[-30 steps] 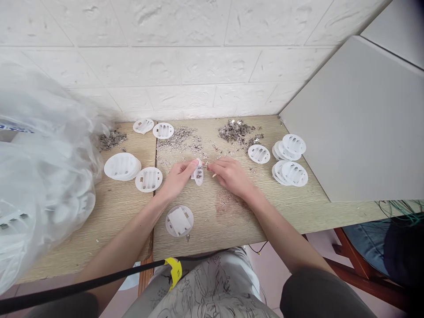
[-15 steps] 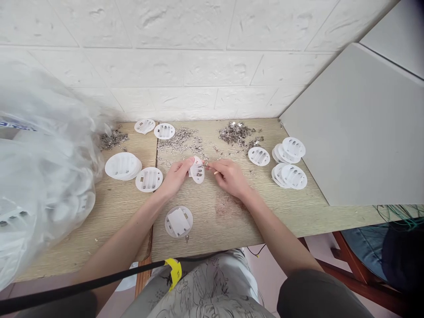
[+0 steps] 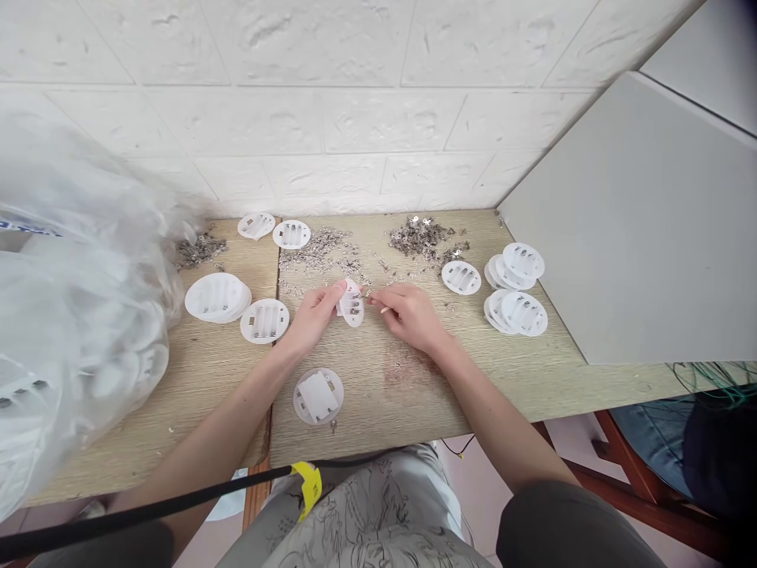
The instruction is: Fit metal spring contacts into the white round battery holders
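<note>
My left hand (image 3: 318,315) pinches a round white plastic battery holder (image 3: 353,308), tilted on edge above the table, with metal contacts along its slots. Close against its right side, my right hand (image 3: 409,314) is closed around a thin stick-like tool (image 3: 383,310) whose pale end pokes out below the fingers. The tool's tip reaches the holder's contacts; its exact kind is too small to make out. Behind the hands lie a pile of small metal pieces (image 3: 322,248) and a darker pile of metal contacts (image 3: 423,239).
Stacked battery holders stand at the right (image 3: 525,313) and left (image 3: 216,297). One holder lies flipped over (image 3: 319,396) near the front edge. A large clear plastic bag (image 3: 88,315) fills the left side. A grey panel (image 3: 644,229) bounds the right; a black strap (image 3: 177,505) crosses below.
Both hands keep the same grip on the holder and the tool, almost still. The whole view has shifted very slightly.
</note>
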{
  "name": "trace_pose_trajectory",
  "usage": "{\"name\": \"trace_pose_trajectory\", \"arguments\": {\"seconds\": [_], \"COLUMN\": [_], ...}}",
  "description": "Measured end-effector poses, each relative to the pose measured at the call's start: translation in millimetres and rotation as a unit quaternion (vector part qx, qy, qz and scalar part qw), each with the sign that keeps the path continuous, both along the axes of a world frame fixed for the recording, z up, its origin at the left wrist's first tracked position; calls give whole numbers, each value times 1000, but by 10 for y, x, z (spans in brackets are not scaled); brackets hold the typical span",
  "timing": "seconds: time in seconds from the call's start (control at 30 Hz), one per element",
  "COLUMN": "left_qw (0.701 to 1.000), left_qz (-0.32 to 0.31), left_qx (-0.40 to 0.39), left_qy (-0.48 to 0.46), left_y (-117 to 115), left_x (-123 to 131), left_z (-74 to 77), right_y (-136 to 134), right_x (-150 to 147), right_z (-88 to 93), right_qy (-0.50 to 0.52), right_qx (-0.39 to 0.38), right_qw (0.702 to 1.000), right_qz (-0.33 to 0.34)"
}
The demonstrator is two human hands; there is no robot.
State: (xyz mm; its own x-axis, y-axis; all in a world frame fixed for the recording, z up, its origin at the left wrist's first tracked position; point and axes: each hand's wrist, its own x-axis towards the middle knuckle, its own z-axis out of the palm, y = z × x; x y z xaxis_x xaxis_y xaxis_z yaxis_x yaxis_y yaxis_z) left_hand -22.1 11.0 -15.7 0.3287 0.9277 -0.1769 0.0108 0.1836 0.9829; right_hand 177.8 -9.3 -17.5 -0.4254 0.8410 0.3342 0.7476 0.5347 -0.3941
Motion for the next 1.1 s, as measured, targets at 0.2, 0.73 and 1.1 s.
{"name": "trace_pose_trajectory", "arguments": {"seconds": [0.2,0.73,1.1], "left_qw": [999,1000,999], "left_qz": [-8,-3,-28], "left_qx": [32,12,-14], "left_qy": [25,27,-40], "left_y": [-7,-19,-16], "left_x": [-5,6,26], "left_z": [-23,-7,40], "right_y": [5,13,3], "right_x": [16,-5,1], "right_z": [22,13,22], "right_qy": [-48,-69,-25], "right_qx": [14,41,1], "right_qw": [999,997,999], "right_qz": [12,3,-25]}}
